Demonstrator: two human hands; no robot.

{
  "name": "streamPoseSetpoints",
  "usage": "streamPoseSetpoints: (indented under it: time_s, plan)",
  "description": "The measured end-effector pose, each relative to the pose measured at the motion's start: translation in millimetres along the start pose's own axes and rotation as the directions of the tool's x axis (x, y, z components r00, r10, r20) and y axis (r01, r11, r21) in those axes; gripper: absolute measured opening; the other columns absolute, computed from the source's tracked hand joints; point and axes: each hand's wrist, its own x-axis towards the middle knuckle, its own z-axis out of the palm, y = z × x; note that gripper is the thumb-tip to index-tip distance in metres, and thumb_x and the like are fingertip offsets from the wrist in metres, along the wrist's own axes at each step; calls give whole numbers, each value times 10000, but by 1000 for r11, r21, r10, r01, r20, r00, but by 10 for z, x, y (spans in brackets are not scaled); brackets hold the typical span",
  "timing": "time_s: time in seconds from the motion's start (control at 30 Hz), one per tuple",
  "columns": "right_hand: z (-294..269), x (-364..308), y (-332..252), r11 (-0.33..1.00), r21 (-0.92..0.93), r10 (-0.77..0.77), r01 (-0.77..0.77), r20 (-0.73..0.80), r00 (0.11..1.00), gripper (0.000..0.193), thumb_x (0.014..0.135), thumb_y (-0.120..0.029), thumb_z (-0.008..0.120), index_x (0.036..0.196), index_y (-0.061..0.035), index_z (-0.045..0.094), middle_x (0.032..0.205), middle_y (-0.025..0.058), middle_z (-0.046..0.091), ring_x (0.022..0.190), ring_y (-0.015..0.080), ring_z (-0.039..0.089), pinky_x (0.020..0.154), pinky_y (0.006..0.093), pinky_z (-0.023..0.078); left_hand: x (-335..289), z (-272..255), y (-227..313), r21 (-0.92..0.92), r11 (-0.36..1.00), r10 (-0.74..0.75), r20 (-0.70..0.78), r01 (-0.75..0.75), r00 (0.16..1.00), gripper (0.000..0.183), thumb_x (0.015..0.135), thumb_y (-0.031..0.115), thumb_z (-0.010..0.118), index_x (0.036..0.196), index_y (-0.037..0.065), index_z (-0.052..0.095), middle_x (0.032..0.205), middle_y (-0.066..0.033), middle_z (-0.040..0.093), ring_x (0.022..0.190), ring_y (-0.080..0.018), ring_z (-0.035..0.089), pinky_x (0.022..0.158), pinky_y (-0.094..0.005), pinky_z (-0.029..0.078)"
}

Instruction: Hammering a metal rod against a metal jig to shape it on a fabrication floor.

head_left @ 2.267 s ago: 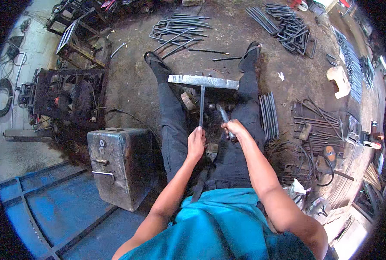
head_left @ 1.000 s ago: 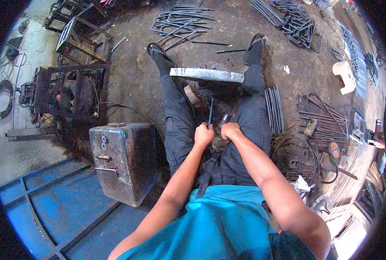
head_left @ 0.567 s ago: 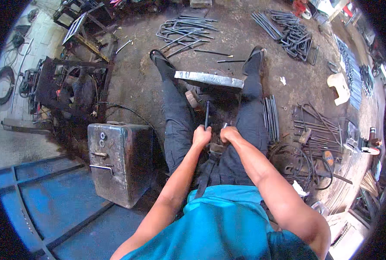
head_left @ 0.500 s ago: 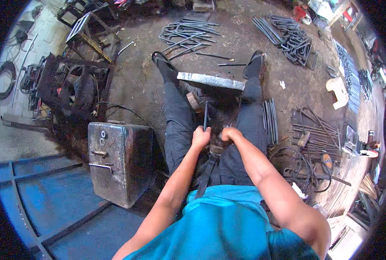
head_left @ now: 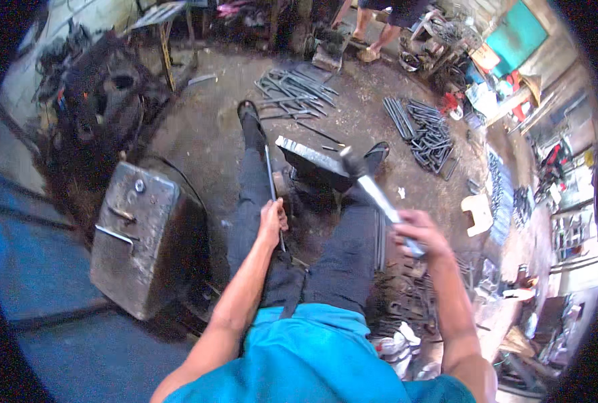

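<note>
My left hand [head_left: 272, 220] is closed around a thin dark metal rod [head_left: 270, 176], which slants up and away between my legs. The rod's far end stands left of a heavy metal block [head_left: 312, 158] with a bright, worn edge; I cannot tell whether they touch. My right hand [head_left: 420, 232] grips a hammer [head_left: 378, 195] by its light handle, raised over my right leg. The hammer's dark head, slightly blurred, appears by the right end of the block.
A worn metal box [head_left: 134, 248] with a handle stands to my left. Bent rods [head_left: 295, 94] lie ahead, with another pile of rods [head_left: 430, 138] to the right. A cream plastic stool [head_left: 476, 213] is farther right. Another person's legs [head_left: 379, 33] show at the far side.
My right hand, low between my legs before, has come up and to the right with a hammer in it. My left hand still holds the rod, now farther left. The view has shifted.
</note>
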Motion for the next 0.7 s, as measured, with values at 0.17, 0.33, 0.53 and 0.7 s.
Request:
streamPoseSetpoints:
  time_s: [0.17,0.33,0.53,0.7]
  plan:
    - [-222,-851,-762,928,-255,-300,271,-81,951,563,686,-182,765,1129,48,504,852,86,574,703,158,581,589,274,479,309,293,13,436,888,156,11,-145,988,327,933,361,489,765,82,517,539,-33,460,427,-160,471,400,-336,370]
    - [230,-354,-532,932,-353,-274,76,-556,785,380,772,-108,756,1083,-1,567,987,68,606,897,183,586,807,317,482,588,525,-65,876,465,64,111,-128,992,689,946,527,348,931,-108,615,913,-347,608,989,-487,567,881,-466,445]
    - [271,77,-175,966,259,-18,-17,130,991,229,836,-170,641,688,-64,502,640,38,524,509,110,437,524,260,377,633,612,-101,909,418,-136,58,4,989,703,964,504,309,912,-114,640,903,-323,631,914,-444,623,809,-483,486]
    - [-276,-230,-844,986,-149,24,-77,-325,945,241,784,-183,665,941,-43,546,612,14,488,452,114,423,416,262,339,764,288,437,915,-138,98,393,-378,914,620,948,488,383,876,-63,658,869,-268,652,868,-413,637,772,-476,511]
